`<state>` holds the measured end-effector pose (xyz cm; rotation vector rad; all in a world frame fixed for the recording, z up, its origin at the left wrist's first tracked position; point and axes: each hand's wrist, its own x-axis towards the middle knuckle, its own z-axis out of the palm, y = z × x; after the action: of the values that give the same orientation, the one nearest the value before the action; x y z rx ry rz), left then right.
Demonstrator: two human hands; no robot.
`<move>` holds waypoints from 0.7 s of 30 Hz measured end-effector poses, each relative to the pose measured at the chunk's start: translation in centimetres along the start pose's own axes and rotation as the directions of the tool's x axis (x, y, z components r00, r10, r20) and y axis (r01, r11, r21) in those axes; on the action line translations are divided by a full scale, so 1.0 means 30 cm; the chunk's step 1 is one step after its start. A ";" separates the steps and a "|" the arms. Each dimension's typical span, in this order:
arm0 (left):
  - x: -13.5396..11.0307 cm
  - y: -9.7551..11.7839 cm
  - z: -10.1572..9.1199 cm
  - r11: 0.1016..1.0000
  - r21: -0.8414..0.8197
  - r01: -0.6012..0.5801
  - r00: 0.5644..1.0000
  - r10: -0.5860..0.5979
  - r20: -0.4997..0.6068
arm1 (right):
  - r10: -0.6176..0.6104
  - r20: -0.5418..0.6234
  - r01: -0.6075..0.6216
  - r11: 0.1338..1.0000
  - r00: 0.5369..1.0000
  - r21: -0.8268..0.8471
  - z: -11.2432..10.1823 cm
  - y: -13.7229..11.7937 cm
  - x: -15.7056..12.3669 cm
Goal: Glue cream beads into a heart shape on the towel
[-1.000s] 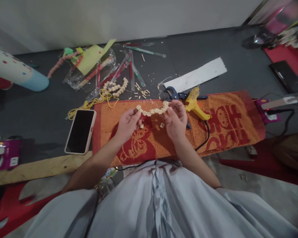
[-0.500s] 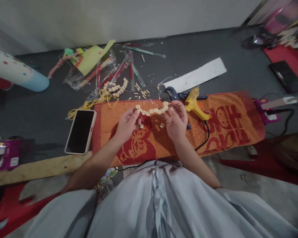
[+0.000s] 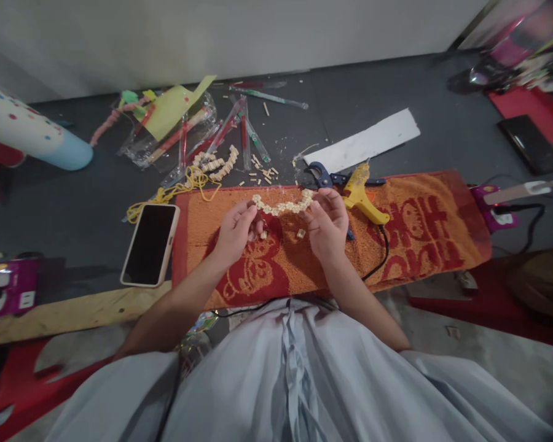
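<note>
the strip [image 3: 283, 207], a chain of small pale pieces, is held up over the orange towel [image 3: 424, 221], sagging in the middle with both ends higher. taking it as the centre of the clock, the left hand [image 3: 236, 232] is at 8 o'clock, thumb and fingertips pinched together on one end. the right hand [image 3: 327, 226] is at 4, thumb and fingertips closed on the other end, the rest of its fingers loosely curled. two small pieces lie on the towel under the strip: one [image 3: 263, 235] between 7 and 8, the other [image 3: 301, 233] near 5.

the glue gun [image 3: 362, 196] lies on the towel at 2 o'clock from the right hand, its cord [image 3: 381, 261] running toward the person. the blue cutter [image 3: 322, 175] is at 2 from the strip, and the white card [image 3: 364, 140] is farther out the same way.

loose bits [image 3: 263, 170] are scattered at 11 on the dark table [image 3: 373, 86]; curled chains [image 3: 225, 164] like the strip lie at 10. from the left hand, the phone [image 3: 150, 245] is at 9, beside the towel, and the yellow yarn [image 3: 159, 196] is tangled at 10. a dotted bottle [image 3: 32, 132] is well apart, between 9 and 10.
</note>
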<state>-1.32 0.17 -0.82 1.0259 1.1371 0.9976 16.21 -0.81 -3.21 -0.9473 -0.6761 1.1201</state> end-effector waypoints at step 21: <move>-0.004 0.007 0.002 1.000 0.024 0.020 1.000 -0.020 0.001 | 0.014 -0.021 -0.014 0.999 1.000 -0.036 0.001 -0.014 -0.002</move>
<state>-1.29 0.09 -0.57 1.0327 1.1588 0.9696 16.34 -0.91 -2.82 -0.9942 -0.6756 1.1123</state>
